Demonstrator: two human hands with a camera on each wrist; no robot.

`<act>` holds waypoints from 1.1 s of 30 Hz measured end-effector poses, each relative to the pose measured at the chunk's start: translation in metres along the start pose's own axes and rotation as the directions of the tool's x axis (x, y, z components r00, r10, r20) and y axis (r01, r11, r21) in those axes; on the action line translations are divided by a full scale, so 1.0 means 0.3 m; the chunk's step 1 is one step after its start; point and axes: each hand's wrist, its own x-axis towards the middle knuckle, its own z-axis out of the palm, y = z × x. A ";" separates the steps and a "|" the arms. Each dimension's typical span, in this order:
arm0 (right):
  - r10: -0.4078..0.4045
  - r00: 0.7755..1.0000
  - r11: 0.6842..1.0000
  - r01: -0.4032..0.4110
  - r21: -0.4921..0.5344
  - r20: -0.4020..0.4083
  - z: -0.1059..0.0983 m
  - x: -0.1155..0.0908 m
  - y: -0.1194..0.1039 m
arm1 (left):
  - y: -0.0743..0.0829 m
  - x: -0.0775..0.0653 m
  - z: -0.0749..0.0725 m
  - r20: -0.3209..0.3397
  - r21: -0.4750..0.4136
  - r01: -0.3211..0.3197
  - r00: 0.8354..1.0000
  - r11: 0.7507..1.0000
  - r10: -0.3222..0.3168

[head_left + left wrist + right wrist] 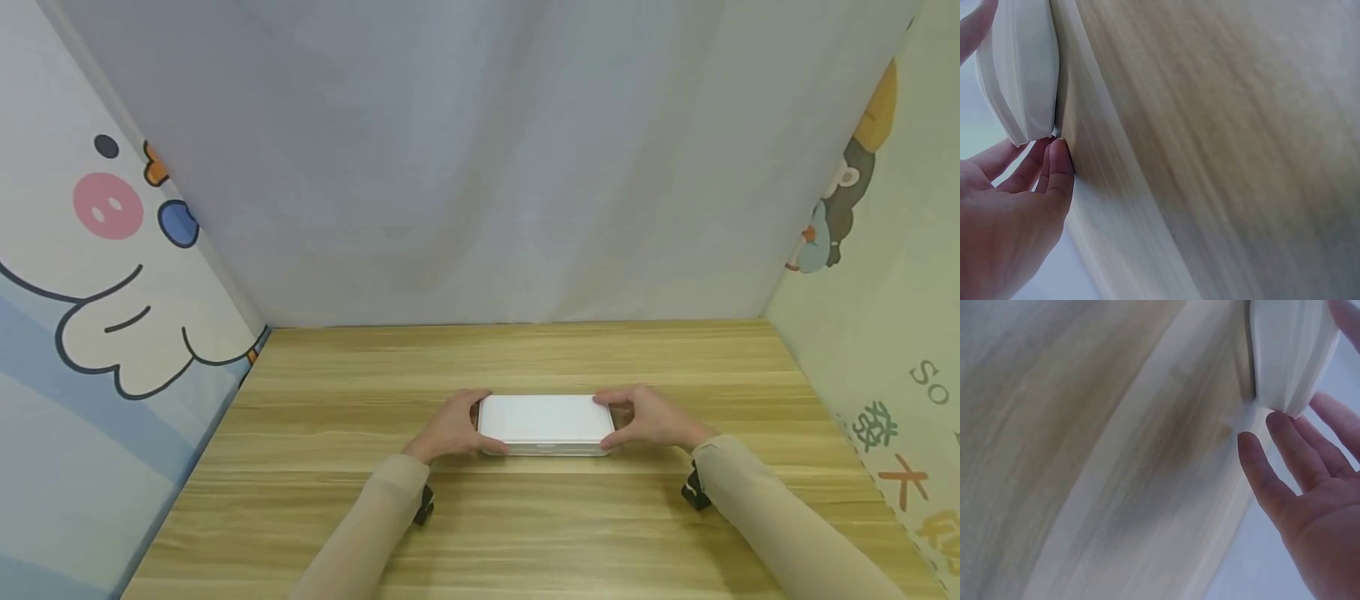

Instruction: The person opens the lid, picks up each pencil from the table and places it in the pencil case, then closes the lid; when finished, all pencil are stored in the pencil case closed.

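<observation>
A white rectangular box (pixel 546 418) with a smooth flat lid lies lengthwise across the middle of the table, a small catch showing on its front side. At its left end my left hand (pixel 452 427) grips it, thumb at the front corner and index finger at the back. My right hand (pixel 651 419) holds the right end the same way. From the left wrist, the fingertips (pixel 1057 156) meet the lower edge of the box (pixel 1032 69), close to the tabletop. In the right wrist view, some fingers (pixel 1300 447) touch the box end (pixel 1285 356), while the lowest one stands apart from it.
The wood-grain table (pixel 525 525) runs back to a pale grey curtain (pixel 480 167). Cartoon-printed panels stand at the left (pixel 90 333) and right (pixel 885 333) sides. Black wrist devices (pixel 697 487) sit under both sleeves.
</observation>
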 end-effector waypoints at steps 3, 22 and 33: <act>-0.012 1.000 0.999 0.012 -0.033 -0.007 0.003 0.000 -0.003 | -0.001 0.001 0.001 -0.004 0.013 -0.005 1.000 1.000 0.005; -0.087 0.996 0.987 0.083 -0.137 -0.028 0.016 0.007 -0.001 | 0.001 0.006 0.006 0.002 0.049 0.014 1.000 0.999 -0.014; -0.092 0.996 0.972 0.086 -0.219 -0.017 0.030 0.014 -0.008 | 0.017 0.005 0.001 0.001 0.096 0.013 1.000 0.995 -0.013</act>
